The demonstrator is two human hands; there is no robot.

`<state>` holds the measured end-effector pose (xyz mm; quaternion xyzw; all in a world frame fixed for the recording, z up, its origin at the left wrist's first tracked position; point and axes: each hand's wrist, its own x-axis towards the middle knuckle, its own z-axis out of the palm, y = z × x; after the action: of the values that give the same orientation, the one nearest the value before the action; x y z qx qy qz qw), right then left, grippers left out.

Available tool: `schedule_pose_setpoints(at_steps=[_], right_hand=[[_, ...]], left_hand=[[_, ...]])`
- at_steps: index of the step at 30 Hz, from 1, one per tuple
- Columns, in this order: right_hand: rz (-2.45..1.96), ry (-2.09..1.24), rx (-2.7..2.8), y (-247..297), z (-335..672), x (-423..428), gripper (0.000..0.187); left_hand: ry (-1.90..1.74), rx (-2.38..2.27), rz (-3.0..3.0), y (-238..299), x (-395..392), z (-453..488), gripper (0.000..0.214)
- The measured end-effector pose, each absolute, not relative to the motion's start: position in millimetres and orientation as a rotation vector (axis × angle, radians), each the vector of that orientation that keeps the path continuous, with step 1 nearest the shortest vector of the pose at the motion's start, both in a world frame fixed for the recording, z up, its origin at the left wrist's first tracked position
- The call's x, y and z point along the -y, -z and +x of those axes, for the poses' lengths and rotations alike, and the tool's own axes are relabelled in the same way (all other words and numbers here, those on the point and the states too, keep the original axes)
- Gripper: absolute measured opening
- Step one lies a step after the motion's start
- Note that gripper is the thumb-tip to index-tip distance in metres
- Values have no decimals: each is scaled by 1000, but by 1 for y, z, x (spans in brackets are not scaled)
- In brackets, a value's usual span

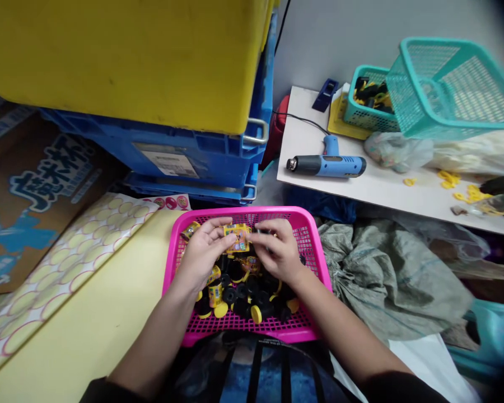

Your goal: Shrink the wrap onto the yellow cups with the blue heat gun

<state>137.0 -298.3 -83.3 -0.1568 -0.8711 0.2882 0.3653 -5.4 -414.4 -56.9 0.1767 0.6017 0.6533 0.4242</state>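
A pink mesh basket [308, 235] rests on my lap, holding several small black and yellow bottles [239, 294]. My left hand [204, 252] and my right hand [277, 249] meet above the basket. Both pinch one small yellow labelled piece [237, 236] between their fingertips, the left on its left end, the right on its right end. A similar yellow piece [190, 229] lies at the basket's far left corner.
Stacked blue crates [185, 151] under a yellow bin [126, 56] stand ahead. A sticker sheet [67, 263] lies left. On the white table [386, 187] at right are a blue heat gun [327, 165], two teal baskets [449, 89], bags and yellow rings [470, 193]. A grey sack [386, 280] lies beside the basket.
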Motion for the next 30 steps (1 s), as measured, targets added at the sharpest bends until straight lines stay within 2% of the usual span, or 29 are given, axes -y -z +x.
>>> schedule_pose_setpoints(at_steps=[4, 7, 10, 14, 18, 19, 23, 27, 30], right_hand=[[-783, -1587, 2169, 83, 127, 298, 73], [-783, -1734, 2219, 86, 122, 295, 82], [-827, -1682, 2276, 86, 122, 290, 82], [-899, -1567, 2451, 86, 125, 288, 75], [-846, -1445, 2812, 93, 119, 305, 39], [-827, -1411, 2894, 95, 116, 312, 38], [-817, -1306, 3097, 98, 104, 331, 56], [-739, -1354, 3127, 99, 104, 334, 44], [-684, -1521, 3011, 100, 113, 329, 44]], left_hand=[[-1689, -1691, 464, 57, 409, 3, 44], [-1609, -1773, 522, 55, 407, 6, 43], [-1577, -1772, 562, 54, 405, 3, 46], [-1534, -1840, 561, 55, 406, -7, 37], [-1583, -1987, 472, 57, 411, -17, 34], [-1604, -2010, 463, 57, 413, -18, 33], [-1653, -2045, 464, 59, 417, -20, 31], [-1679, -1991, 454, 66, 420, -22, 33], [-1756, -1900, 411, 73, 422, -26, 38]])
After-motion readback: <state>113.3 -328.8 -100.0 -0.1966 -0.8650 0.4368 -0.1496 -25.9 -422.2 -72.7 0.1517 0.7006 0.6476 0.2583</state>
